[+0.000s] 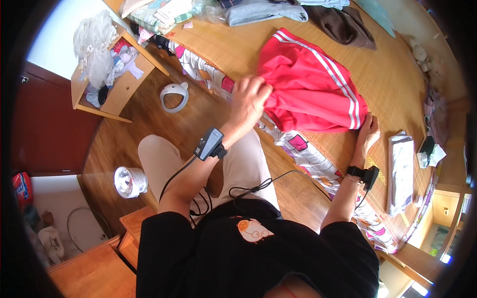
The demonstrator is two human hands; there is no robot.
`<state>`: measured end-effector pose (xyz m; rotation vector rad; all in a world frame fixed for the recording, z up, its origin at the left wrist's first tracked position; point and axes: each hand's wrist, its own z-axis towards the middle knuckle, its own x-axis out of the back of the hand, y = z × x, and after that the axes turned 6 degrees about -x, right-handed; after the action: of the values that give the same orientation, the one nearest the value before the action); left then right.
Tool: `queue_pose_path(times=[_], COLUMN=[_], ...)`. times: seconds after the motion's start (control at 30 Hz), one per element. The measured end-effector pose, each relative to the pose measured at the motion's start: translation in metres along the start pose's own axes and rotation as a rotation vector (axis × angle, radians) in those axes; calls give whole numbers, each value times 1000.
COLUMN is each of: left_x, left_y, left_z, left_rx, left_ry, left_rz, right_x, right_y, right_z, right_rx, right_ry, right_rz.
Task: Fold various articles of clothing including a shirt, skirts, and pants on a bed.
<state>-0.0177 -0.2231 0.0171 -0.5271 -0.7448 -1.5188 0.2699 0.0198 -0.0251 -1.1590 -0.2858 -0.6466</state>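
A red garment [298, 85] with two white stripes along one side, like sports trousers or shorts, lies partly folded on the woven bed mat [223, 44]. Its near-left edge is gathered. My left hand [249, 98] grips this gathered edge with curled fingers, which hide part of it. At the garment's lower right corner, beside the ends of the stripes, my right hand [368, 130] holds the fabric; its fingertips are partly hidden. Both wrists carry strapped dark devices with black cables.
Folded jeans [266, 13] and a dark brown garment [341, 26] lie along the far side. A folded pale item [400, 173] rests right of my right hand. Left of the bed stand a clothes-filled open drawer unit [126, 83], a white ring-shaped object [174, 97] and a waste bin [130, 181].
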Motion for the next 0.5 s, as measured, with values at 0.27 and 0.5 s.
queue_pose_path(times=[0.27,0.5], left_x=[16,1], left_y=[-73,-47], left_z=[10,-24], left_rx=[343,650], left_ry=[80,56], left_rz=[204,-382], right_x=[-3,-4], right_y=[2,4], right_z=[0,-1], right_rx=[30,97], right_ry=[-74,-55], right_rz=[-29,-9])
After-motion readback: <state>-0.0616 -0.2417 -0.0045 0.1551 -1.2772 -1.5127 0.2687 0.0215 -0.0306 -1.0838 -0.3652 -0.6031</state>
